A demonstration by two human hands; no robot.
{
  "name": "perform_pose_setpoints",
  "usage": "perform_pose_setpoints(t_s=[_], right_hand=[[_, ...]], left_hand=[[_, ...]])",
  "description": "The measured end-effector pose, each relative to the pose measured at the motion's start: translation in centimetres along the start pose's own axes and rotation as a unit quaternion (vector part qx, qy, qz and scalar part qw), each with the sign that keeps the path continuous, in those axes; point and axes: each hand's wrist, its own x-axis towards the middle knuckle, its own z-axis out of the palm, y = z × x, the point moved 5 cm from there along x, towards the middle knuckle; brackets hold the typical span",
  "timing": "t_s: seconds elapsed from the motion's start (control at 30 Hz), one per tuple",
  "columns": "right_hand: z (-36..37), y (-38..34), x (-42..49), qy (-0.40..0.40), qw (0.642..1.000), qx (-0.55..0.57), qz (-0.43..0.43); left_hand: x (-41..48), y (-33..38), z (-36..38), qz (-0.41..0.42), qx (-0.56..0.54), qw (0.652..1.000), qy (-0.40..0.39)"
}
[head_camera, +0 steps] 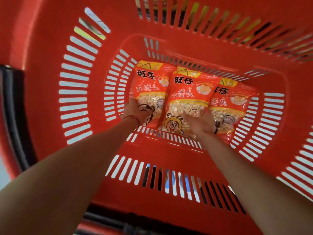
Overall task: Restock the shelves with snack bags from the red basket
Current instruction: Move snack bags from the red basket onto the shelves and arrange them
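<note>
Your bare forearms (pixel 71 173): both reach down into the deep red slotted plastic basket (pixel 50 92).
Three red-and-yellow plastic snack bags (pixel 184 99) lie overlapping side by side on the basket floor. Your left hand (pixel 135 112) rests on the leftmost bag's lower corner; its grip cannot be told. Your right hand (pixel 200 122), blurred, lies with fingers stretched flat over the middle and right bags' lower edges. Hands are apart.

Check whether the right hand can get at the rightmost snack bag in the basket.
Probably yes. The right hand lies at the lower left of the rightmost snack bag; nothing covers it except the middle bag overlapping its left edge.
</note>
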Motion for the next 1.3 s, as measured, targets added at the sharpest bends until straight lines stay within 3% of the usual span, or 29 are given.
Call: perform_pose_setpoints(t_s=[0.37, 0.5, 0.63, 0.8, 1.07, 1.3], right_hand=[[-5.6, -2.4, -6.1, -0.006, 0.999, -0.036, 0.013], [-9.9, -3.3, -9.4, -0.009, 1.000, -0.025, 0.008], [-14.6, -4.5, -14.0, -0.062, 0.998, 0.012, -0.001], [-21.2, -5.7, -20.1, -0.080, 0.996, 0.003, -0.047], [-31.8, -6.9, -29.7, -0.028, 0.993, 0.052, -0.101], [-41.4, -7.6, -38.4, 0.002, 0.959, 0.214, -0.185]], left_hand=[[-8.9, 3.2, -4.4, 0.057, 0.036, 0.998, 0.014], [-14.5, 4.4, -7.6, 0.044, 0.035, 0.998, 0.025], [-21.0, 5.8, -10.2, 0.035, 0.005, 0.999, 0.025], [-29.6, 7.9, -12.9, 0.062, -0.015, 0.997, 0.050], [-43.2, 11.7, -16.0, 0.188, -0.119, 0.973, 0.060], [-54.2, 16.3, -18.7, 0.355, -0.149, 0.919, 0.079]])
